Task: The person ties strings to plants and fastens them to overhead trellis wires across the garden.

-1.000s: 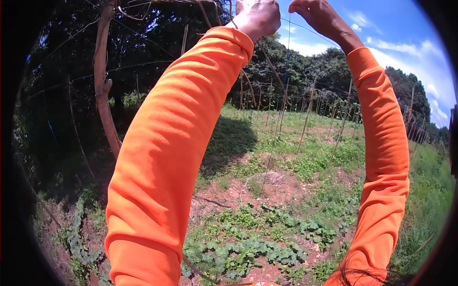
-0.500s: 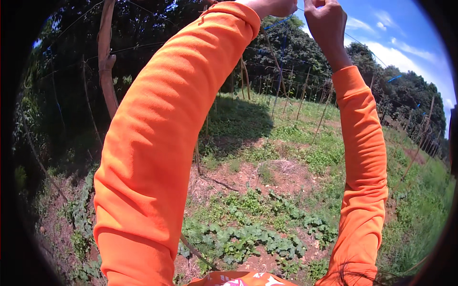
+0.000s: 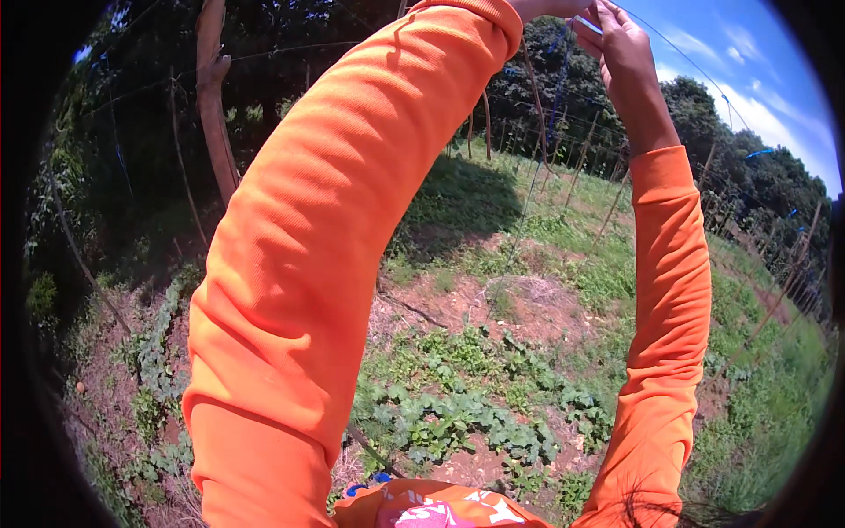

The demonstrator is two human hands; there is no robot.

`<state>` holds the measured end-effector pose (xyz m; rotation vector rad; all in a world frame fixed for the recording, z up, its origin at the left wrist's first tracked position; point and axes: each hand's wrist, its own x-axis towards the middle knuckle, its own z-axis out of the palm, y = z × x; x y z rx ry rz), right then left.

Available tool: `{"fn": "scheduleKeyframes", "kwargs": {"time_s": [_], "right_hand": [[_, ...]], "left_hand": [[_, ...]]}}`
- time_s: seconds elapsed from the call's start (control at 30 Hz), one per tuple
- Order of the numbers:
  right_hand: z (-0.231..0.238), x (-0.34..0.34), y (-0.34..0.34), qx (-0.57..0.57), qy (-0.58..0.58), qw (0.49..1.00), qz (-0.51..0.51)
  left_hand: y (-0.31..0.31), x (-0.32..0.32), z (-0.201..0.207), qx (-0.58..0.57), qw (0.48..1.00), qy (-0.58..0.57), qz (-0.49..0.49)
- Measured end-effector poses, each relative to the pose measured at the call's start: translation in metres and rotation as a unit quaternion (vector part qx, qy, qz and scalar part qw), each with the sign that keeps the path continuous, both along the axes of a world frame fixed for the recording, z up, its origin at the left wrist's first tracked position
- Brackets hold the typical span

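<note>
With both arms raised overhead, the right hand (image 3: 627, 55) pinches a thin wire (image 3: 695, 66) at the top edge of view; the left hand (image 3: 550, 7) is mostly cropped out, grip can't be told, though it sits just beside the right one on the same line. Judgement: keep tension even, fingers close together, no jerking. Wire looks thin, dark, taut, running away right of the hands above the wooden stakes (image 3: 581, 163); blue string (image 3: 556, 88) hangs just below them.
</note>
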<state>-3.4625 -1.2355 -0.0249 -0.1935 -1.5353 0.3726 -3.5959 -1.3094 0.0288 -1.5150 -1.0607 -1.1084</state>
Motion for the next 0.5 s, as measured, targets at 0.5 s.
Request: {"fn": "scheduleKeyframes", "kwargs": {"time_s": [0.5], "right_hand": [[0.009,0.031,-0.069,0.336,-0.220,0.807,-0.434]], "left_hand": [[0.003,0.018,-0.052,0.031,0.987,-0.158,-0.015]]}}
